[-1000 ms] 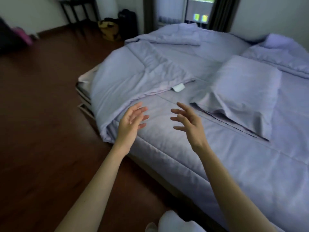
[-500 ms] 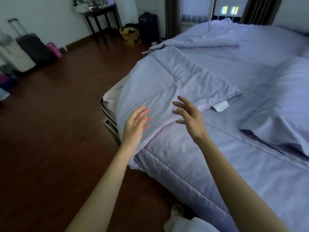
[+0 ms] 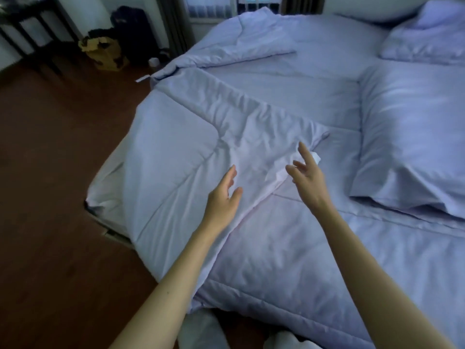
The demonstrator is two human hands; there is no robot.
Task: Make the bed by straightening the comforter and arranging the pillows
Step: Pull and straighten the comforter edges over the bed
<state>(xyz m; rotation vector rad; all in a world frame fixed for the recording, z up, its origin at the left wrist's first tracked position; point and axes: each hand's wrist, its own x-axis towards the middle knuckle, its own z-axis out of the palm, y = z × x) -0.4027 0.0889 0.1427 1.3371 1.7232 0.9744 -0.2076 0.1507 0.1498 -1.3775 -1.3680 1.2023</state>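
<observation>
Hovering over the folded-back flap of the comforter [image 3: 181, 157], the left hand [image 3: 222, 196] is spread flat, fingers straight and slightly apart, gripping nothing; contact with the fabric cannot be told. Right hand [image 3: 308, 178] just beside it, also spread, index finger extended toward the flap's wrinkled corner, where a small white tag [image 3: 316, 157] shows beside the fingertips. Nothing pinched by either hand. Comforter lavender, quilted, covering the bed [image 3: 100, 197] from the near edge upward; its left part is doubled back on itself in a diagonal fold, and a second folded section lies at the far end by the window. One pillow [image 3: 412, 137] lies flat on the comforter to the right, well apart from the hands; a second pillow [image 3: 427, 39] sits beyond it at the top right. Dark wood floor [image 3: 50, 197] to the left. Brown paper bag [image 3: 105, 52] and a dark bag [image 3: 133, 26] stand on the floor near the far wall.
</observation>
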